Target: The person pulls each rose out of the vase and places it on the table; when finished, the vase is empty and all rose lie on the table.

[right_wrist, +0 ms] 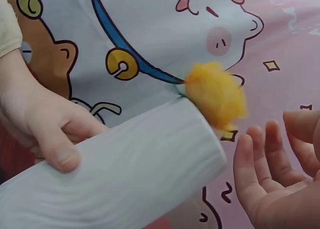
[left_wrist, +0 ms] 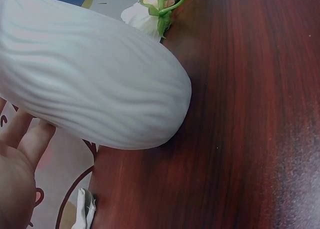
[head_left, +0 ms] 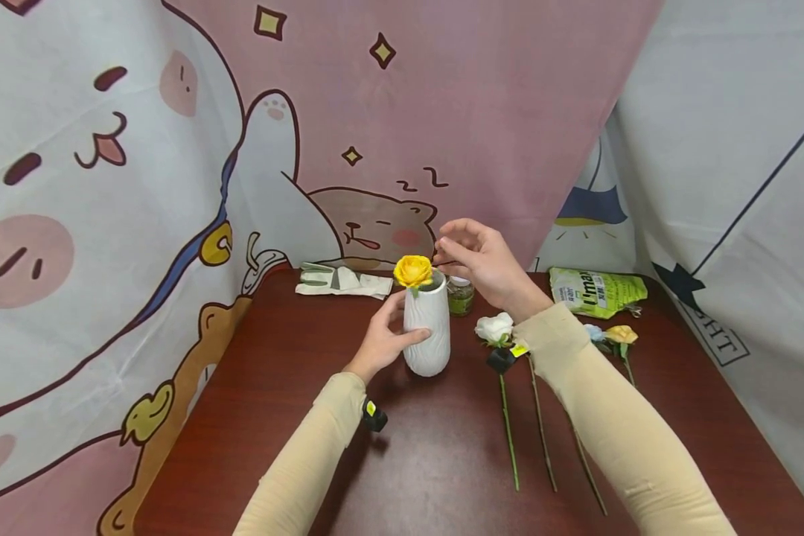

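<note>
A white ribbed vase (head_left: 429, 339) stands upright on the table, and a yellow rose (head_left: 413, 272) pokes out over the left side of its rim. My left hand (head_left: 387, 339) holds the vase from the left, thumb across the front and fingers around the far side. Beside the rim at the upper right is my right hand (head_left: 479, 260), its fingers loosely bent and holding nothing. In the right wrist view the yellow rose (right_wrist: 215, 95) leans at the vase mouth, a small gap away from the right fingertips (right_wrist: 245, 144). The rose's stem is hidden inside the vase.
Right of the vase lie a white rose (head_left: 494, 328), a blue flower (head_left: 594, 332) and a peach flower (head_left: 621, 335), with long stems toward me. Behind are a glove (head_left: 348, 283), a small jar (head_left: 460, 298) and a green bag (head_left: 596, 292). Printed cloth hangs around the table (head_left: 442, 461).
</note>
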A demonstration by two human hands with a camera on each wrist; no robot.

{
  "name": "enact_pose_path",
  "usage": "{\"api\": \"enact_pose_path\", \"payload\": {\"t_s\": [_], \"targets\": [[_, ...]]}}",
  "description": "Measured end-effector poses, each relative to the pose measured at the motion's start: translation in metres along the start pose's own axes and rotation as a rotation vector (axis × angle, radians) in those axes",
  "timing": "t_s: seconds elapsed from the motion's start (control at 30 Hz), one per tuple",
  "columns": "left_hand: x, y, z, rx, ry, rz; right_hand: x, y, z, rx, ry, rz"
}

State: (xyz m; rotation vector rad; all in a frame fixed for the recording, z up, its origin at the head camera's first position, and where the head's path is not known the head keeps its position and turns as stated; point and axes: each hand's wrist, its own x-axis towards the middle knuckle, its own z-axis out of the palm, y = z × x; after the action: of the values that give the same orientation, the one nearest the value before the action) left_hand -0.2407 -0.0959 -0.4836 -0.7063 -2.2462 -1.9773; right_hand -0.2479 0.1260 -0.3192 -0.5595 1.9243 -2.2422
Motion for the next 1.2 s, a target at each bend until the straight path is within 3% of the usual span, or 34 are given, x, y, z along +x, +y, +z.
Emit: {"api": "enact_pose_path", "payload": {"t_s": [0.17, 0.37, 0.5, 0.6, 0.83, 1.03, 1.2], "targets": [[0.001, 0.000, -0.001, 0.009, -0.010, -0.014, 0.002, 0.004, 0.002, -0.072, -0.011, 0.010], [0.001, -0.001, -0.002, 0.039, 0.003, -0.008, 0.001, 0.009, 0.000, -0.351, 0.003, -0.003], [0.001, 0.000, -0.002, 0.049, 0.000, -0.012, 0.002, 0.016, -0.002, -0.527, -0.071, 0.029], [0.000, -0.001, -0.002, 0.037, -0.006, -0.010, 0.004, 0.019, -0.002, -0.582, -0.151, 0.021], [0.001, -0.001, -0.001, -0.006, -0.014, -0.001, 0.007, 0.021, -0.002, -0.554, -0.332, 0.042], [0.002, -0.002, 0.000, -0.033, -0.017, -0.026, 0.005, 0.019, -0.006, -0.472, -0.359, 0.062], [0.002, 0.001, 0.000, -0.009, -0.017, -0.050, 0.004, 0.019, -0.008, -0.477, -0.369, 0.046]]}}
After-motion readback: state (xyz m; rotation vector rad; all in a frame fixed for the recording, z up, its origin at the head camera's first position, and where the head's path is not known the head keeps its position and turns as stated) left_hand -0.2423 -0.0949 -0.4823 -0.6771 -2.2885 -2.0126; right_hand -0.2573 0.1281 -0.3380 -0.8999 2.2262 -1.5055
